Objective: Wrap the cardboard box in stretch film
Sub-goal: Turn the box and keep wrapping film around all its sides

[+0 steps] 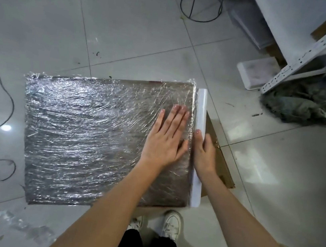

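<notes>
- The left hand (pixel 165 138) lies flat, fingers straight and together, palm pressed on the film-covered top of the cardboard box (pixel 97 135), near the box's right edge, just right of the frame's centre.
- The right hand (pixel 204 150) grips the roll of stretch film (pixel 202 116), fingers curled round it at mid-length, thumb stretched along the side facing the box.
- The white roll lies along the right edge of the box, running from the box's upper right corner down to its lower right corner, touching or just beside that edge; which of the two cannot be told.
- The two hands sit just beside each other, with only the box's edge between them.
- The box, wide and flat, fills the centre of the frame on the tiled floor (pixel 128 34); its top is under wrinkled, shiny clear film that bunches at the corners.
- A bare brown strip of cardboard (pixel 220 158) shows just right of the roll, under the right forearm.
- White shoes (pixel 172 225) and dark trousers show at the bottom centre, just below the box.
- Black cables (pixel 5 105) loop over the floor at the left edge.
- A wire ring stand (pixel 201 5) stands at the top centre.
- A white metal shelf frame (pixel 314 52) fills the upper right, with a grey mop head (pixel 294 108) and a white tray (pixel 253 73) at its foot.
- Scraps of clear film (pixel 18 224) lie at the lower left.
</notes>
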Demonstrator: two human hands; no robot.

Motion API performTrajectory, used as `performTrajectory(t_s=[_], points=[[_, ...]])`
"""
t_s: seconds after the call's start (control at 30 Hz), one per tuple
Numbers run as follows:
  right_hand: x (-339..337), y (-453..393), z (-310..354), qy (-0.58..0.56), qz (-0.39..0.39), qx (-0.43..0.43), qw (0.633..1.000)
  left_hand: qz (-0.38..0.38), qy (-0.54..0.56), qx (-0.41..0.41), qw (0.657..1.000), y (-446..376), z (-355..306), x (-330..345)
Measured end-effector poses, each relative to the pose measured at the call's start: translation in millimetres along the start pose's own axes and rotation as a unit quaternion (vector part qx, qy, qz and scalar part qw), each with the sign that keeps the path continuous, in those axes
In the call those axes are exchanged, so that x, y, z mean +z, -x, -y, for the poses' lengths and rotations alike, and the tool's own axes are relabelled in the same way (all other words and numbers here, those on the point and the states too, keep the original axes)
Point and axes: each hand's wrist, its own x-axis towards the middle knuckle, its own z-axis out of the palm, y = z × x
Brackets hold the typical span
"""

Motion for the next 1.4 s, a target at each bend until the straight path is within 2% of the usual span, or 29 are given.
performTrajectory(t_s=[0.1,0.27,0.43,0.6,0.77,0.87,0.97,1.07,1.13,1.2,1.27,1.4], points=[[-4,-5,1,-0.054,0.016,0.034,0.998,0.014,0.008,-0.004,1.0,-6,3,4],[-14,-13,5,-0.016,0.018,0.001,1.0,0.017,0.002,-0.014,1.0,-18,10,11],[-12,-22,-6,0.04,0.063,-0.006,0.997,0.008,0.003,-0.008,1.0,-26,13,15],[-1,-19,0,-0.03,0.066,0.001,0.997,0.006,0.023,-0.006,1.0,-27,14,9],[-6,-12,5,-0.058,0.058,0.028,0.996,0.039,0.038,0.001,0.999,-20,12,7],[-15,-9,7,-0.078,0.077,0.065,0.992,0.034,0.1,0.016,0.994,-13,15,-5],[-23,-8,9,-0.069,0.092,0.101,0.988,-0.036,0.186,-0.016,0.982,-4,13,-20],[-29,-5,14,-0.063,0.118,0.115,0.984,-0.07,0.112,-0.056,0.99,-14,9,-28],[-31,-3,16,-0.078,0.124,0.131,0.98,-0.051,0.075,-0.028,0.995,-34,6,-29],[-34,-1,15,-0.098,0.127,0.146,0.976,-0.004,0.064,0.002,0.998,-48,1,-22],[-37,-2,16,-0.119,0.133,0.161,0.971,0.023,0.069,-0.002,0.997,-52,-1,-13],[-38,-3,16,-0.152,0.148,0.169,0.963,-0.013,0.072,-0.045,0.996,-49,-1,-9]])
